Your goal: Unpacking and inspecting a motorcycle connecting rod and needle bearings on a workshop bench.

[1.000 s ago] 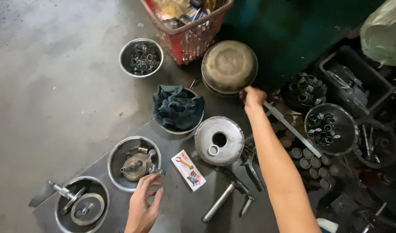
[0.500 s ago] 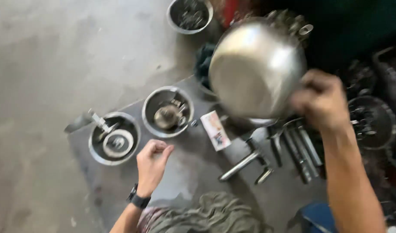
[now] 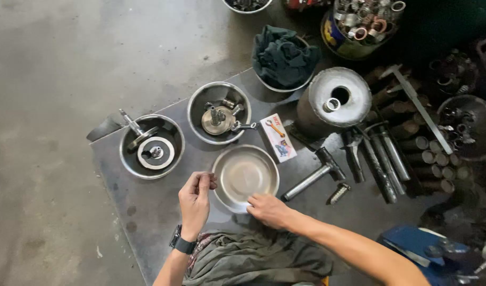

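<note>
Right hand [image 3: 268,209] pinching empty steel bowl [image 3: 245,177] rim | left hand [image 3: 195,198] fingers together | red-white card [image 3: 278,137] just beyond bowl

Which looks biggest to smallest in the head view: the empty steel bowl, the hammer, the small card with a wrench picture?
1. Empty steel bowl, clearly largest.
2. Hammer, long but slim.
3. Small card, smallest, though close to the hammer in area.

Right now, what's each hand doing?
Left hand: fingers pinched shut; whether it holds anything cannot be told.
Right hand: gripping the rim of the empty steel bowl.
</note>
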